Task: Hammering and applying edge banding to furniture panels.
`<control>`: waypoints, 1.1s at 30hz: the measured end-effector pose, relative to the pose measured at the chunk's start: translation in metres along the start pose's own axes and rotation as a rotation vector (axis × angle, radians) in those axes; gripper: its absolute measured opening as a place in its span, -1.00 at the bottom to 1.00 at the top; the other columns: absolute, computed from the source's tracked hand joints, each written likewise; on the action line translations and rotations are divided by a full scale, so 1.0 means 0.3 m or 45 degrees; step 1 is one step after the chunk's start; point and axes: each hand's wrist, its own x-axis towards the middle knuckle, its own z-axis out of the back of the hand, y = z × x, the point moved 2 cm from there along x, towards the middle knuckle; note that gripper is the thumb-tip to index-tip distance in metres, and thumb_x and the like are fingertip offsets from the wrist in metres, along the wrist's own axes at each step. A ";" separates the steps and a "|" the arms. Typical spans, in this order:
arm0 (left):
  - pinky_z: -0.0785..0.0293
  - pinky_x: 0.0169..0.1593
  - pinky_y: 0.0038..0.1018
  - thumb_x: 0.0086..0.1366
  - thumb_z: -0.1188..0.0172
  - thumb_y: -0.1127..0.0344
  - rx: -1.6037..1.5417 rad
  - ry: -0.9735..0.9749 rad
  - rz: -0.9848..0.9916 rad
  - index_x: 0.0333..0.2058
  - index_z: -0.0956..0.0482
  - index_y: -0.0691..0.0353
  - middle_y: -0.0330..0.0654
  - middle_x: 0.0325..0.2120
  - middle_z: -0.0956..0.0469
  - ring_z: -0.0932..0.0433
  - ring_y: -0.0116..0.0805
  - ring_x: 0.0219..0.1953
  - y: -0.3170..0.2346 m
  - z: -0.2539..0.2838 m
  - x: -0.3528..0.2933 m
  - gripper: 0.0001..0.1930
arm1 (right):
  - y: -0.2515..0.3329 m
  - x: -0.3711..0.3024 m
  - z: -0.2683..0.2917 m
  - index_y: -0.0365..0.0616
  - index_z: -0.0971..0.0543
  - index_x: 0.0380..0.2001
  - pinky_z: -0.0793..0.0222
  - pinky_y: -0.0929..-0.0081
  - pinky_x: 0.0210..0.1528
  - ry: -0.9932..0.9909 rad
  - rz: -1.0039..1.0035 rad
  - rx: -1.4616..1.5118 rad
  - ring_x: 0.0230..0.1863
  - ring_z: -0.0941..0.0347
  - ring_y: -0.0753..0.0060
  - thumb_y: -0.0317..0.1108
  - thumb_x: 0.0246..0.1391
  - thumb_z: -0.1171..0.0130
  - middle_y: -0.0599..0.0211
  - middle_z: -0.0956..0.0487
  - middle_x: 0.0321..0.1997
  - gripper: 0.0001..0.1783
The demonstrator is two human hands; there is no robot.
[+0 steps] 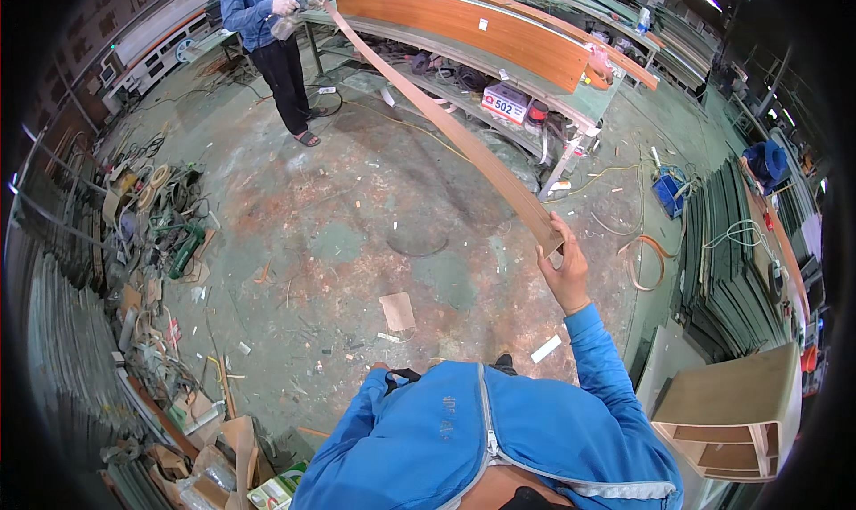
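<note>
- My right hand (567,274): grips the near end of a long brown strip (455,131).
- Strip's far end: near the gloved hand (284,7) of a co-worker (254,20); contact unclear.
- My left hand (381,366): mostly hidden by my blue jacket (406,430).
- Orange-brown board (464,36): along the worktop (590,104).
- Pink bag (599,62): at worktop's right end.
- Box (506,103): underneath.

Floor (339,242) moderately lit | edges fisheye-bent | dark rim, perhaps soft

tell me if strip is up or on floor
Strip is held up: right hand grips one end; other end near co-worker's glove.
</note>
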 end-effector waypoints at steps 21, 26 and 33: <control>-0.51 -0.07 -0.28 -0.02 -0.33 0.04 0.287 -0.071 0.010 -0.16 -0.62 0.10 -0.06 -0.19 -0.61 -0.59 -0.07 -0.13 0.167 -0.043 -0.018 -0.56 | -0.017 0.028 -0.028 -0.25 -0.28 0.08 -0.53 0.34 -0.01 0.001 -0.003 -0.026 0.09 -0.44 0.06 -0.55 -0.07 -0.25 0.02 -0.38 0.19 -0.39; -0.53 -0.11 -0.32 0.06 -0.27 0.08 -0.065 -0.149 0.167 -0.22 -0.61 0.14 -0.06 -0.24 -0.62 -0.60 -0.10 -0.15 0.210 -0.132 -0.022 -0.65 | -0.036 0.031 -0.035 -0.26 -0.29 0.07 -0.53 0.34 -0.02 -0.020 -0.010 -0.019 0.09 -0.44 0.05 -0.55 -0.07 -0.25 0.02 -0.38 0.19 -0.40; -0.53 -0.13 -0.31 0.07 -0.26 0.10 -0.074 -0.154 0.097 -0.23 -0.60 0.16 -0.06 -0.24 -0.62 -0.60 -0.10 -0.16 0.058 -0.173 0.012 -0.67 | -0.036 0.052 -0.065 -0.28 -0.30 0.06 -0.53 0.32 -0.04 -0.039 0.048 -0.055 0.07 -0.45 0.04 -0.53 -0.07 -0.26 0.01 -0.40 0.16 -0.41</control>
